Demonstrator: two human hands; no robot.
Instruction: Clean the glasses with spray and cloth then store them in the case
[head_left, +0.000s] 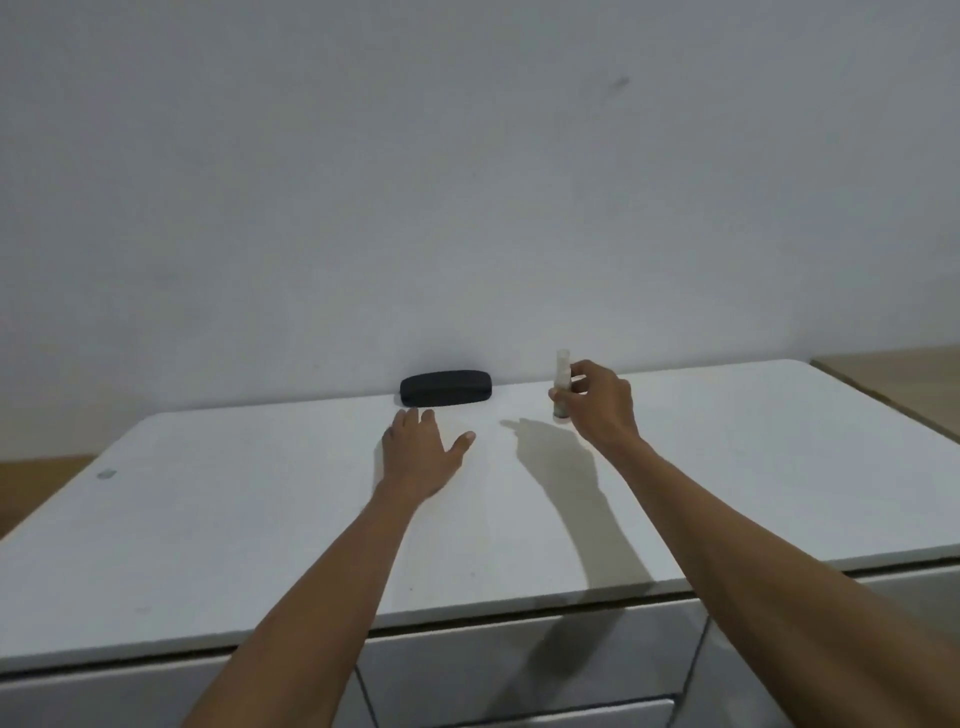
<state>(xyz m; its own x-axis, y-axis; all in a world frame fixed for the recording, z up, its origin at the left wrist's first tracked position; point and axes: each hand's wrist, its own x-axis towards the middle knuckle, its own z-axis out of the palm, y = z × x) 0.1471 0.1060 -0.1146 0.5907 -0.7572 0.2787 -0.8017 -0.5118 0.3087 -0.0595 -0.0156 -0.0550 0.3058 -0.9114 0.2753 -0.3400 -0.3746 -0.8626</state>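
Pinching the small spray bottle (562, 387) at mid-body, upright on the white table (260, 519), my right hand (602, 402) judges it light and slick, while my left hand (415, 452) lies flat just before the shut black case (445, 388).

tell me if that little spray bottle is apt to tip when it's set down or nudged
Probably yes: the spray bottle is tall and narrow, so its footing is small. It looks light, pinched easily by the right hand. The white tabletop looks smooth, so it may also slide.
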